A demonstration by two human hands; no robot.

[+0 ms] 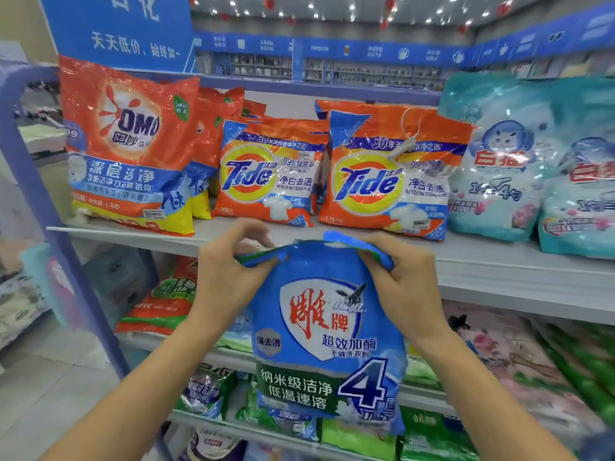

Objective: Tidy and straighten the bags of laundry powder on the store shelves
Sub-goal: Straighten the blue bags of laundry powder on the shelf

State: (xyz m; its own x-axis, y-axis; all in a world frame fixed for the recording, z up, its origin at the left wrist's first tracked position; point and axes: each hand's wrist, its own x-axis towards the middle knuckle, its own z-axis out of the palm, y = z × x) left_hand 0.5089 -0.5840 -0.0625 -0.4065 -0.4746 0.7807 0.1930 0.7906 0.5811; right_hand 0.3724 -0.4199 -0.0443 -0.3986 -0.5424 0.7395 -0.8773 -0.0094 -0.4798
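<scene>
**Laundry powder bag (326, 327) held at both top corners**

1. Position. The blue bag hangs upright in front of the shelf unit, with its printed face toward the camera. Its crumpled top seam is level with the front edge of the upper shelf (499, 261), near the middle of that edge. The body of the bag hangs down in front of the lower shelves (213, 354). Both hands carry it.

2. Left hand (229, 281). The fingers (256, 234) are curled and pinch the top left corner of the bag. The film is bunched between fingertips and thumb.

3. Right hand (402, 284). The fingers (376, 257) are curled and pinch the top right corner. The seam is folded over beneath them.

4. Upper shelf stock.
   - Left end: a large OMO bag (129, 148) stands upright with its base at the front edge. More orange bags (213, 128) stand behind it.
   - Middle: a small Tide bag (266, 174) stands just beside a larger Tide bag (386, 174). Both are upright and set slightly back from the front edge, with further bags behind them. A white tag on a cord (407, 144) lies against the face of the larger one.
   - Right end: two pale teal bags (499, 161) stand upright and overlap. The one nearer the right end (579, 201) stands in front.

5. Lower shelves. Green, orange and white bags stand and lie here, partly hidden by the held bag and the forearms. Their print is too blurred to read.
</scene>
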